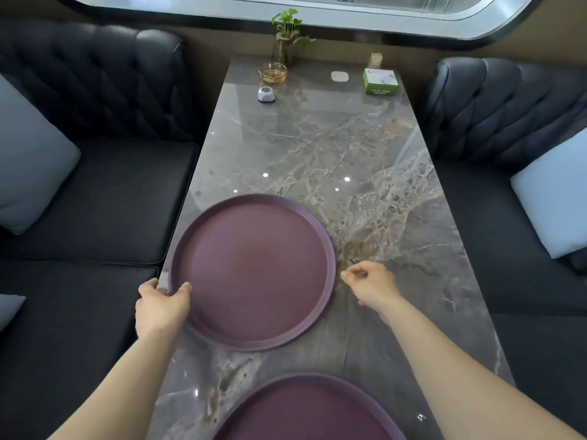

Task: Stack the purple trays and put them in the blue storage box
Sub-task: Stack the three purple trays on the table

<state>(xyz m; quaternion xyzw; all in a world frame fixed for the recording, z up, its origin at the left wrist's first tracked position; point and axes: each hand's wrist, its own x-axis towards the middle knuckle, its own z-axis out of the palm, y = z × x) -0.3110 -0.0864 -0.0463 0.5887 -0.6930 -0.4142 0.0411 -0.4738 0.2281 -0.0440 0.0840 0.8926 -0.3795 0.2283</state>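
Head view: left hand (162, 304) gripping left rim of far purple tray (254, 271), thumb lying on top. Right hand (373, 285) hovering just beside tray's right rim, fingers loosely curled, holding nothing. Second purple tray (308, 411) sitting near, on marble table (365, 173). Sofas flanking both sides.

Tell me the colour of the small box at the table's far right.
Green and white box, head view.
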